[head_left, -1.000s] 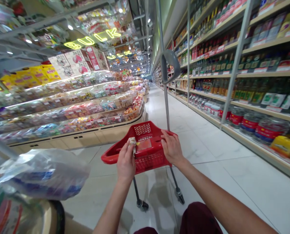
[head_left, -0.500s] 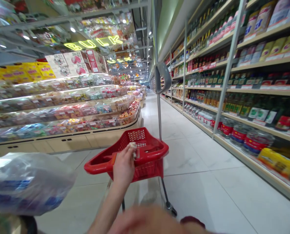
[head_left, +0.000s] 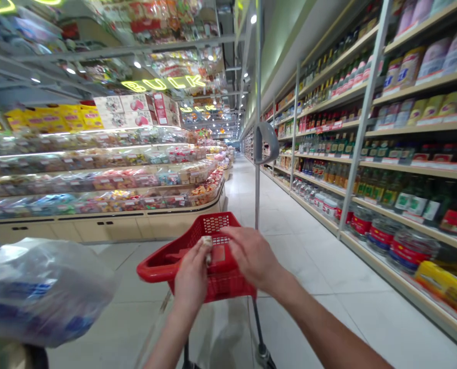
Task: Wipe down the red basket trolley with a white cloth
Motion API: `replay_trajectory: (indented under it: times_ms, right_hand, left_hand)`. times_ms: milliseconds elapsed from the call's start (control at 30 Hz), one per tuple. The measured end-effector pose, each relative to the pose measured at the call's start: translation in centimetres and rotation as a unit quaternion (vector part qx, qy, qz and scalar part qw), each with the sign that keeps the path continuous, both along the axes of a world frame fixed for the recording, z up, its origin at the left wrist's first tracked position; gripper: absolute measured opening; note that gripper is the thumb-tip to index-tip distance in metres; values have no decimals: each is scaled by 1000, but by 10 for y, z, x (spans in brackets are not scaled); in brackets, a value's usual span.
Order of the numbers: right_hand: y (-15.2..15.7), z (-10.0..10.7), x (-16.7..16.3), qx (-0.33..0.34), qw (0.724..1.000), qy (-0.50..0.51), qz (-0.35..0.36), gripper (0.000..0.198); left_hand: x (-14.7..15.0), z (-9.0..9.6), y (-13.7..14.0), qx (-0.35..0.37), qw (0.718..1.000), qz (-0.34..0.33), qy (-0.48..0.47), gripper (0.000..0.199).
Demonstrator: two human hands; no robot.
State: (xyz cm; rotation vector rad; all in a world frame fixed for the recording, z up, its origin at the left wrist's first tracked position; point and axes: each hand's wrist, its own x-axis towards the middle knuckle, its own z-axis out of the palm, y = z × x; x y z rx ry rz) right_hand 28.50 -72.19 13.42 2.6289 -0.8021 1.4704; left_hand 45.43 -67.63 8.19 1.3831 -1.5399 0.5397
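Note:
A red shopping cart [head_left: 154, 271] with a perforated plastic basket stands in front of me. Over its near rim, my left hand [head_left: 193, 272] is closed around a small crumpled whitish piece, perhaps tissue, too little of which shows to be sure. My right hand [head_left: 253, 256] reaches in from the lower right with fingers stretched toward the left hand, above the right part of the rim. Nothing shows in it. Whether it touches the rim I cannot tell.
A grey pole with a grey loop [head_left: 266, 143] rises by the cart's right side. At left is a clear plastic bag [head_left: 47, 292] with blue print. Packaged sweets fill the bulk display [head_left: 109, 197]; bottles and jars line the right shelves [head_left: 424, 169]. A pale tiled aisle runs ahead.
My right hand has come up from a blur at the bottom edge to the cart's right side. My left hand keeps its hold. The view has tilted slightly upward.

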Motion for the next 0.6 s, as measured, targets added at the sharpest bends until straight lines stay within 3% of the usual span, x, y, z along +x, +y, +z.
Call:
replay_trajectory:
  times_ms: [100, 167, 233, 300, 367, 433, 600]
  right_hand:
    - [-17, -23, -8, 85, 993, -13, -81, 35]
    - [-28, -38, -17, 120, 989, -35, -73, 38]
    - [-32, -50, -26, 150, 986, -65, -35, 41]
    - [-30, -56, -28, 162, 983, -88, -20, 44]
    - [-22, -59, -24, 143, 984, -98, -32, 45]
    - [-15, -59, -17, 118, 987, -96, -44, 46]
    - [-12, -55, -12, 106, 989, -101, -23, 48]
  left_hand:
    - [-48, -8, -8, -26, 993, -30, -111, 35]
    - [-63, -11, -12, -54, 983, -36, -171, 35]
    - [-51, -11, -8, -73, 978, -31, -195, 35]
    - [-20, -10, 0, -79, 982, 4, -169, 36]
    - [5, -10, 5, -79, 990, 76, -94, 35]
    - [6, -11, 4, -65, 991, 103, -56, 33]
    - [-53, -14, -13, -33, 990, -25, -132, 38]
